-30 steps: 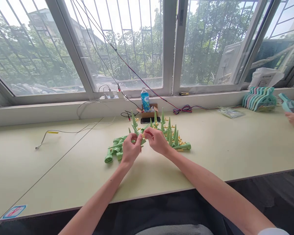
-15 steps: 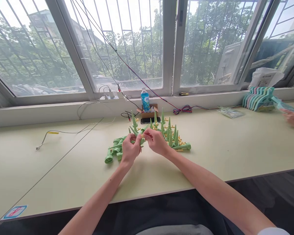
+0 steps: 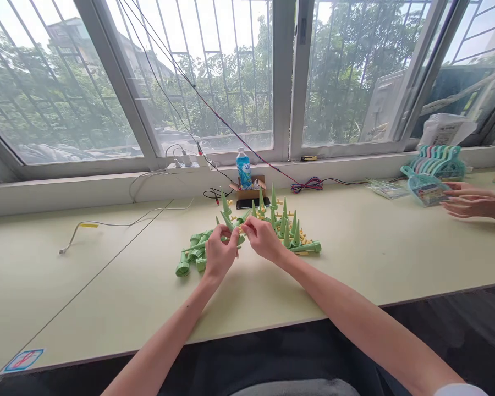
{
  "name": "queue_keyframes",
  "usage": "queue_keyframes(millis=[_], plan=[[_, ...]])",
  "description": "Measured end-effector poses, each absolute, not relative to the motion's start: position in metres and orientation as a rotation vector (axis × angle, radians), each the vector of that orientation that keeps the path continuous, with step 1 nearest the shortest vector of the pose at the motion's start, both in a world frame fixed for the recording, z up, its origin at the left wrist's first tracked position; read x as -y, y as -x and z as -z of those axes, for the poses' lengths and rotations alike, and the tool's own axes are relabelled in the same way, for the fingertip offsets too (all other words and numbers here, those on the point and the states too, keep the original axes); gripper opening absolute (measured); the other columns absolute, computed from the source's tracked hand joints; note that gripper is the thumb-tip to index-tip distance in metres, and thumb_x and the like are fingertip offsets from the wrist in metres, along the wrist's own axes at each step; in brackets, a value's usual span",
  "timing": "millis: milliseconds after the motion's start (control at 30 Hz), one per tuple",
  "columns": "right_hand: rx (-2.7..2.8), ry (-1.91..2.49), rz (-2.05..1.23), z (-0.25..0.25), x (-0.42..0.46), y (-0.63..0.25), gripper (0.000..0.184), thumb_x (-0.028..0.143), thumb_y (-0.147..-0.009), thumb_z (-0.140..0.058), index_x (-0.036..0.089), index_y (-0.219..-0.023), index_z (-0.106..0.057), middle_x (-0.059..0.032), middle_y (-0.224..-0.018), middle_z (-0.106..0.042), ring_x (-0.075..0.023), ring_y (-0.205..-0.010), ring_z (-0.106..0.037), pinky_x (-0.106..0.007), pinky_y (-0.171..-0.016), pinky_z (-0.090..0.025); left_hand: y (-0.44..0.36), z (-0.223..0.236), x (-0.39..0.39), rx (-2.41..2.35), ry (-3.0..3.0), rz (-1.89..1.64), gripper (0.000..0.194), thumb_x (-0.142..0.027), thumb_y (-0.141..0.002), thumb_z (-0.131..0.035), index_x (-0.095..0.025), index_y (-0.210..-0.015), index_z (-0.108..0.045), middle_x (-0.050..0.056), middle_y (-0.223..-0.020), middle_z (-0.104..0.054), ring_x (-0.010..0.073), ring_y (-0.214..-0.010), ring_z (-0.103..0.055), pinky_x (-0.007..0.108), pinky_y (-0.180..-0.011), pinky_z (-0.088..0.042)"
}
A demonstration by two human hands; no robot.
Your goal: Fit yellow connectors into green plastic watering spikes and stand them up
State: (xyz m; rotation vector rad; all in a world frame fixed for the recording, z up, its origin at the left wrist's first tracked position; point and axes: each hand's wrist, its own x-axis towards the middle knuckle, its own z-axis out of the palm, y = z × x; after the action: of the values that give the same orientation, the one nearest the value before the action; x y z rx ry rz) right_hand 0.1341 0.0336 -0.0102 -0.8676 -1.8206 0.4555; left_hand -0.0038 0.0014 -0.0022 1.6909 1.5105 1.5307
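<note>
My left hand point(image 3: 221, 252) is closed around a green plastic watering spike point(image 3: 227, 221), whose pointed end sticks up past the fingers. Close beside it, my right hand point(image 3: 262, 237) pinches a small yellow valve point(image 3: 240, 229) against the spike; the fingers partly hide where the two meet. Several green spikes stand upright to the right of my hands, one of them a tall spike point(image 3: 296, 234), with small yellow valves point(image 3: 309, 242) lying among them. Left of my hands is a pile of loose green spikes, including one with its round open end point(image 3: 182, 268) facing me.
Behind the spikes are a black phone point(image 3: 253, 203), a small cardboard box point(image 3: 258, 192) and a blue-labelled bottle point(image 3: 243, 169). A cable bundle point(image 3: 309, 185) lies near the sill. At right, another person's hands point(image 3: 476, 203) hold a teal hanger-like item point(image 3: 427, 190) beside a stacked row.
My hands stay nearly in place, the fingers shifting slightly around the spike and valve. At right, the other person's hands have moved left into view with the teal item.
</note>
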Motion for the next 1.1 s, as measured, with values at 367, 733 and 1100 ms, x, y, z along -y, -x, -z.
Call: queue_keyframes(millis=[367, 733, 1100], plan=[[1.832, 1.022, -0.417, 0.0117, -0.0349, -0.1330, 0.037, 0.040, -0.096, -0.042, 0.020, -0.065, -0.038, 0.0032, -0.056, -0.046, -0.0099, -0.051, -0.036, -0.024, -0.052, -0.026, 0.0047, 0.0027, -0.0018, -1.506, -1.741, -1.516, 0.032, -0.050, -0.082, -0.059, -0.020, -0.077, -0.049, -0.001, -0.075, -0.061, 0.0084, -0.035, -0.051, 0.023, -0.037, -0.039], [1.848, 1.072, -0.346, 0.0091, -0.0317, -0.1338, 0.039, 0.045, -0.097, -0.041, 0.020, -0.067, -0.041, 0.0026, -0.057, -0.048, -0.0103, -0.050, -0.037, -0.024, -0.052, -0.025, 0.0044, 0.0009, -0.0006, -1.603, -1.773, -1.532, 0.031, -0.050, -0.083, -0.057, -0.020, -0.078, -0.050, -0.001, -0.075, -0.064, 0.0097, -0.036, -0.053, 0.025, -0.044, -0.043], [1.883, 1.028, -0.393, 0.0097, -0.0313, -0.1342, 0.035, 0.037, -0.097, -0.042, 0.020, -0.067, -0.041, 0.0020, -0.059, -0.049, -0.0108, -0.052, -0.038, -0.024, -0.053, -0.025, 0.0040, -0.0008, 0.0005, -1.613, -1.751, -1.530, 0.030, -0.048, -0.082, -0.058, -0.020, -0.077, -0.051, -0.001, -0.075, -0.065, 0.0099, -0.037, -0.054, 0.025, -0.044, -0.042]])
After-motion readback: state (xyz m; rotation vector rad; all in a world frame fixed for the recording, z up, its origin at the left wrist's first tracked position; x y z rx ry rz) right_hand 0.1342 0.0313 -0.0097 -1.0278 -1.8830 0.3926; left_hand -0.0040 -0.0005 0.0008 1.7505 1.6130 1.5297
